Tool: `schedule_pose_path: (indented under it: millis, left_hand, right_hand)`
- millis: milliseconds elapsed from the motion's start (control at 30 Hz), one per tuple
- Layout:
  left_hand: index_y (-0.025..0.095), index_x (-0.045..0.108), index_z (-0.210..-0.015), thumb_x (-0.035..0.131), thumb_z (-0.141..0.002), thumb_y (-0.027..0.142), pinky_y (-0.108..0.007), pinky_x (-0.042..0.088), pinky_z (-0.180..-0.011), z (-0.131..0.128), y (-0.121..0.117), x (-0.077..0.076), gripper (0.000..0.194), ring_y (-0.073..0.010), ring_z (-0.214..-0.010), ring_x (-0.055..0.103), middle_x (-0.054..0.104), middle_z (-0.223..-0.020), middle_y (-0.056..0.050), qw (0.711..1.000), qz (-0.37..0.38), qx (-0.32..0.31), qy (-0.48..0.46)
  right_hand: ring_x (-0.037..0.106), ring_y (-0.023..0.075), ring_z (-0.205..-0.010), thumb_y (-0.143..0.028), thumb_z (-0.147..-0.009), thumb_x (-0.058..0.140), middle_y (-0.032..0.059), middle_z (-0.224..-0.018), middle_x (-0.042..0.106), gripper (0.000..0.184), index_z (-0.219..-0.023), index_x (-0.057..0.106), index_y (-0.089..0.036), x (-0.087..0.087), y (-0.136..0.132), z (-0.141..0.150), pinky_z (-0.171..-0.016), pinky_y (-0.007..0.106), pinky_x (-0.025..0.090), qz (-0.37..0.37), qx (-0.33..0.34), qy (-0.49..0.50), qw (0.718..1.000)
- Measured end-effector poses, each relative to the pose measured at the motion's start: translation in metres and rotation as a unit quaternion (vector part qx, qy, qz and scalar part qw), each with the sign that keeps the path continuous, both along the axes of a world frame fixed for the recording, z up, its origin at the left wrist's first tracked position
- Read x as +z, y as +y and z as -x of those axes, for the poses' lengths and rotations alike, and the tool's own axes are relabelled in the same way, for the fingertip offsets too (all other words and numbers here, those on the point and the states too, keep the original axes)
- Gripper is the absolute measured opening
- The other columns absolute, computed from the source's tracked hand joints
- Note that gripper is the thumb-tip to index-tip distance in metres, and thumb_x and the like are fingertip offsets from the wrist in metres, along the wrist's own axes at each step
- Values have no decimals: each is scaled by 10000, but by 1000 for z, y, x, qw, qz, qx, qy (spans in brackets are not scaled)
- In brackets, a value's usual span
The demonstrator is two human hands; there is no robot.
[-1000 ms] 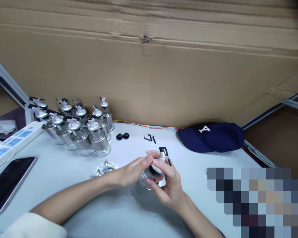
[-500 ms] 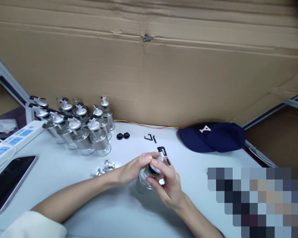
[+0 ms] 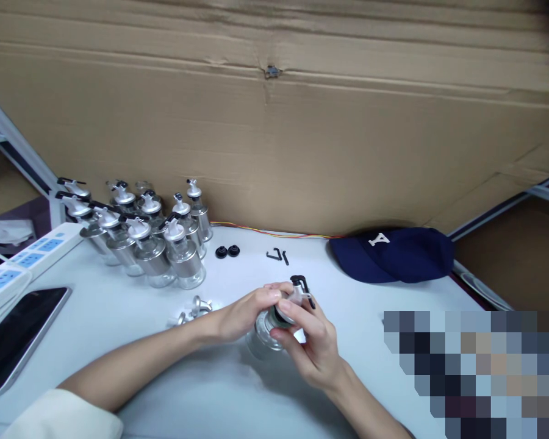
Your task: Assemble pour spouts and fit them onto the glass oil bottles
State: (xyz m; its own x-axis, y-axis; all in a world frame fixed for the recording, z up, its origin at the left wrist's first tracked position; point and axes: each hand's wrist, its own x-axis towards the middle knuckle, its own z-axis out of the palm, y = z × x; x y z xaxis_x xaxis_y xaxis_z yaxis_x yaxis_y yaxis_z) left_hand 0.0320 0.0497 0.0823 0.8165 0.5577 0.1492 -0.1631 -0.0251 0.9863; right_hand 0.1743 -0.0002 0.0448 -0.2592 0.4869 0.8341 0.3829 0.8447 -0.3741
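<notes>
My left hand (image 3: 244, 314) grips a small clear glass bottle (image 3: 261, 338) tilted on the white table (image 3: 119, 317). My right hand (image 3: 313, 341) pinches the silver spout cap (image 3: 293, 299) with its black lever, set against the bottle's neck. Both hands are closed around these parts, near the table's middle. Just left of my left wrist lies a loose silver spout cap (image 3: 193, 308).
Several capped bottles (image 3: 150, 238) stand at the back left. Two black rings (image 3: 227, 250) and small black clips (image 3: 277, 255) lie behind my hands. A navy cap (image 3: 393, 253) sits right, a power strip (image 3: 22, 256) and phone (image 3: 13, 335) left. A cardboard wall (image 3: 274, 122) stands behind.
My hands and the bottle have stayed in nearly the same spot; my right fingers have shifted slightly round the spout cap.
</notes>
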Motion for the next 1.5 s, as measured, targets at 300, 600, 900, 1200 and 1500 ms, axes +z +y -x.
schedule_pose_path:
  millis: [300, 600, 900, 1200, 1500]
  left_hand:
    - [171, 421, -699, 354, -813, 389, -304, 359, -743, 1, 2, -6, 255, -139, -689, 369, 419, -718, -8, 1000, 21, -17, -5]
    - [161, 458, -631, 398, -722, 414, -298, 385, -706, 1, 3, -14, 275, -150, -666, 420, 464, -650, -17, 999, 31, -21, 9]
    - [147, 495, -700, 391, -766, 490, -292, 403, -723, -1, 2, -17, 365, -162, -716, 458, 513, -709, -38, 999, 1, 1, 35]
    - [175, 404, -599, 294, -815, 416, -290, 423, -679, -3, -7, -15, 342, -148, -656, 435, 469, -624, -23, 996, -42, 65, 43]
    - [177, 386, -644, 210, -875, 534, -276, 414, -684, -1, -7, -15, 460, -135, -653, 404, 434, -646, -12, 994, -81, 55, 47]
  right_hand:
    - [620, 210, -904, -91, -873, 478, 101, -1047, 589, 500, -1337, 412, -265, 5, -1, 0, -683, 339, 569, -9, -16, -14, 1000]
    - [581, 229, -1083, -83, -893, 438, 135, -1160, 555, 360, -1215, 502, -231, 3, 0, 0, -802, 387, 573, -42, -18, -39, 998]
    - [489, 273, -1236, -53, -841, 454, 154, -1328, 455, 459, -1270, 442, -215, -11, 6, 2, -889, 500, 540, -77, -14, -31, 996]
    - [599, 252, -1050, -135, -920, 423, 144, -1121, 577, 374, -1276, 472, -241, -5, 0, 5, -755, 453, 584, -57, -35, -21, 998]
    - [547, 256, -1125, -78, -889, 426, 149, -1165, 542, 400, -1264, 447, -213, -8, 2, 5, -806, 465, 562, -73, -36, -29, 996]
